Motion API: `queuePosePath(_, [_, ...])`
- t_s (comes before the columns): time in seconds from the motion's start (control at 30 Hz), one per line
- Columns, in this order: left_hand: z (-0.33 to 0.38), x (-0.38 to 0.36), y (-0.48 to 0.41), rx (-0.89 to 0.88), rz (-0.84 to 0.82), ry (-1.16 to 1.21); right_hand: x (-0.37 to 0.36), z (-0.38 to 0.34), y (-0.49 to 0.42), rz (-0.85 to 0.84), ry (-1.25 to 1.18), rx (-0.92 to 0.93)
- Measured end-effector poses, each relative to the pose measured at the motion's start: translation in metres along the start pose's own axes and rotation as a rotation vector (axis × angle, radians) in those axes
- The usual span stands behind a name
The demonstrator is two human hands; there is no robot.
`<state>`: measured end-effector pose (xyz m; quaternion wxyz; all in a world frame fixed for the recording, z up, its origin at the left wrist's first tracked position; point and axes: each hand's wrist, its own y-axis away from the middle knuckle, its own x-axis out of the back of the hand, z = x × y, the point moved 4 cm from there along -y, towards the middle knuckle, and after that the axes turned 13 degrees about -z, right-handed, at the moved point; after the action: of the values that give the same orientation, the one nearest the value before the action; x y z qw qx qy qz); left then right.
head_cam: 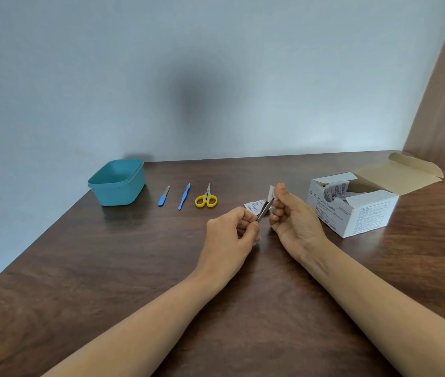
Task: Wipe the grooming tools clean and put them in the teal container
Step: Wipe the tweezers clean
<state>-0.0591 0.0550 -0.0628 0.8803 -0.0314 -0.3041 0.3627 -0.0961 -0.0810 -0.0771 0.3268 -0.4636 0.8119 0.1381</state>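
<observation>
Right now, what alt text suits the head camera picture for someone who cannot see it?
A person's left hand holds a slim metal tool while the right hand pinches a white swab against its tip, above a wooden table. Beyond lie yellow scissors, a blue-handled tool, a blue nail file, a teal container and an open swab box.

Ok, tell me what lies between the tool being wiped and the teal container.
Yellow scissors, a blue-handled tool and a blue-handled file lie flat in a row between them. Lifted over these, the metal tool should reach the teal container freely.
</observation>
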Motion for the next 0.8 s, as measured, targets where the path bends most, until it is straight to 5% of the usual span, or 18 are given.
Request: queuePosePath(0.8, [-0.005,0.006,-0.001,0.026,0.037,0.094,-0.014,0.005,0.01,-0.188,0.549,0.102])
